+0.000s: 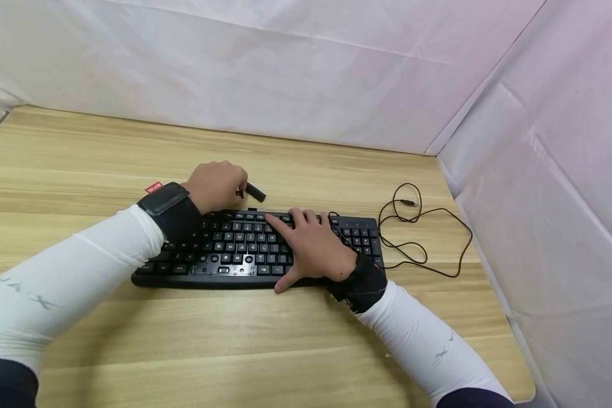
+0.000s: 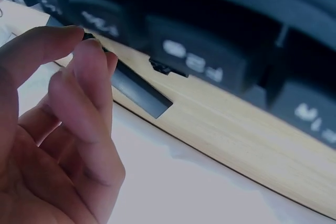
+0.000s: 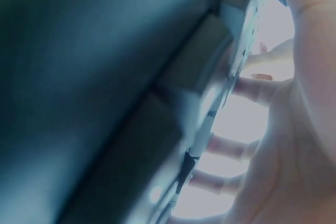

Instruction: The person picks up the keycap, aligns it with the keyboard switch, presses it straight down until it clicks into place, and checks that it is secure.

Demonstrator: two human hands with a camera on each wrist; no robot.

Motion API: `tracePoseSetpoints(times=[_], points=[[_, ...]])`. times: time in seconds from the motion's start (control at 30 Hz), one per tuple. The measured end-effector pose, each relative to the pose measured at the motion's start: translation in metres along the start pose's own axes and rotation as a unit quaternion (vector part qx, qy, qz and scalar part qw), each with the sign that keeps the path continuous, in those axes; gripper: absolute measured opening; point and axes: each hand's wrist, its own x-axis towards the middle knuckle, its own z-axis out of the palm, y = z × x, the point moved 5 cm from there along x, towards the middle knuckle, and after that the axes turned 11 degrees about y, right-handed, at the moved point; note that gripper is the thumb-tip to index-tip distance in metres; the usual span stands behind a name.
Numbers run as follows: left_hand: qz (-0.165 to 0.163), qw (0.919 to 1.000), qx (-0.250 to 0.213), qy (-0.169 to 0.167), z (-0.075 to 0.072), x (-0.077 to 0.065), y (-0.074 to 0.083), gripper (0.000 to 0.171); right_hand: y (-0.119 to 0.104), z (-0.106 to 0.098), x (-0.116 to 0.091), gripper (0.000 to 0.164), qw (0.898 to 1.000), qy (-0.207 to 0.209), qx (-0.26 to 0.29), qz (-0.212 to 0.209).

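Steadily now: right hand [image 1: 313, 246] spread across the keyboard [image 1: 245, 249], left hand [image 1: 215, 184] pinching a small dark piece [image 1: 239, 194].
Even pressure should steady the keyboard; a light pinch suits the piece.

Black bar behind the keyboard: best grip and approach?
I'd pinch the black bar across its long sides near the right-hand end, coming from above and right. It's narrow and straight, and the left hand crowds its other end.
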Motion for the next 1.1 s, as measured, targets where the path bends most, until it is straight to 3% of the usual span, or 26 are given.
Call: tracePoseSetpoints(times=[0.33, 1.1], points=[[0.032, 0.9992, 0.025, 0.005, -0.007, -0.016, 0.008, 0.020, -0.001, -0.001, 0.002, 0.135, 1.000, -0.009, -0.005, 0.000], [0.050, 0.9982, 0.027, 0.022, -0.027, -0.063, 0.015, 0.019, -0.001, -0.004, -0.001, 0.132, 0.998, -0.055, 0.017, 0.021]])
